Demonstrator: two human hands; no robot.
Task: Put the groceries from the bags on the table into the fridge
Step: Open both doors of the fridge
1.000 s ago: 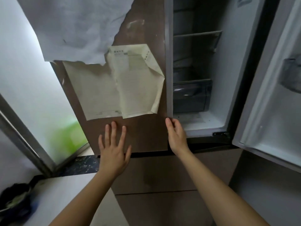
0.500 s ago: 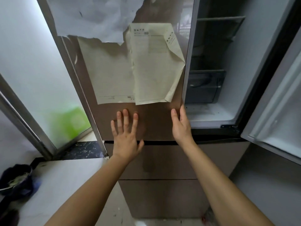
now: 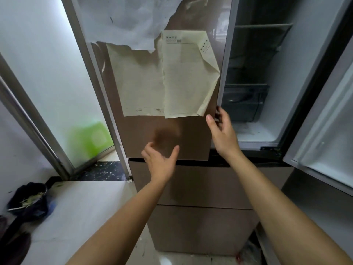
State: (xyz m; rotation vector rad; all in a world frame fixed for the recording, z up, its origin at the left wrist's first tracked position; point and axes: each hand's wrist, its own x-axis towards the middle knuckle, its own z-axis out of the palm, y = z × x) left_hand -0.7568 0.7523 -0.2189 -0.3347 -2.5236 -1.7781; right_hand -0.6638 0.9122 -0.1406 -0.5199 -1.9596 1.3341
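Head cam: the fridge (image 3: 200,188) fills the centre and right of frame. Its upper-L door (image 3: 191,142), brown, sits mid-frame, with two yellowed printed sheets (image 3: 187,73) stuck to it and a torn white sheet (image 3: 124,22) above them. The upper-R door (image 3: 324,131) stands swung out at the right edge, w/ the white interior showing between the two doors: a wire shelf (image 3: 263,25) up top and a dark crisper drawer (image 3: 244,100) lower down.

The right hand (image 3: 222,132) grips the L door's free edge just below the sheets, thumb on the brown front, fingers hooked behind. The left hand (image 3: 160,163) is lower centre, fingers loose and apart, holding nothing; it's motion-blurred, so can't tell if it touches the door.

A white counter (image 3: 86,207) takes the lower left, w/ a black bowl (image 3: 28,199) of green scraps at its far-left end.
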